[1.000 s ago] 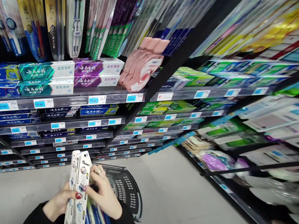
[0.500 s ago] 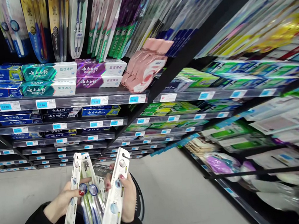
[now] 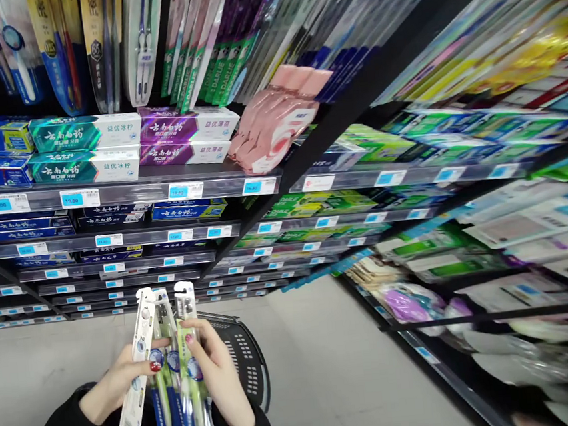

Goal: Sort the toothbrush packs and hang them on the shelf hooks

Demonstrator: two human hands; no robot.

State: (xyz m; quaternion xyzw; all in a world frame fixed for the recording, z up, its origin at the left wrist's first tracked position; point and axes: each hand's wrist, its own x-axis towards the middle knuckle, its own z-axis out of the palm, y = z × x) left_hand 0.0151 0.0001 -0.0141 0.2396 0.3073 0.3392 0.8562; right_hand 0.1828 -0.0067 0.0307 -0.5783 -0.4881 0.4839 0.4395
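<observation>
Left hand (image 3: 114,383): thumb and fingers drawn in about a white-backed pack (image 3: 134,391), the red-nailed thumb laid across its printed face, the index finger stretched past its right edge. Right hand (image 3: 219,370): fingers drawn in likewise, thumb pressed to the front of a clear-fronted toothbrush pack (image 3: 195,389), green showing through, blue at the foot. Both packs stand lengthwise, slightly tilted, their hang-hole ends reaching beyond the fingertips.

Between the two hands we note more clear-fronted packaging (image 3: 164,402), also green inside and blue below, by the left index fingertip. We cannot tell whether it is one pack or two, nor which hand bears it.

To the right of the right hand, partly behind it, sits a black basket (image 3: 247,354), over pale floor (image 3: 318,357). Well beyond the fingers we log shelves (image 3: 136,190): teal-and-white boxes (image 3: 73,134), purple-and-white boxes (image 3: 180,130) just beside them, then pink pouches (image 3: 275,123). Packaged toothbrushes (image 3: 107,49) stand in a row above these. Well right of the fingers, more shelving (image 3: 454,384) blurs outward.
</observation>
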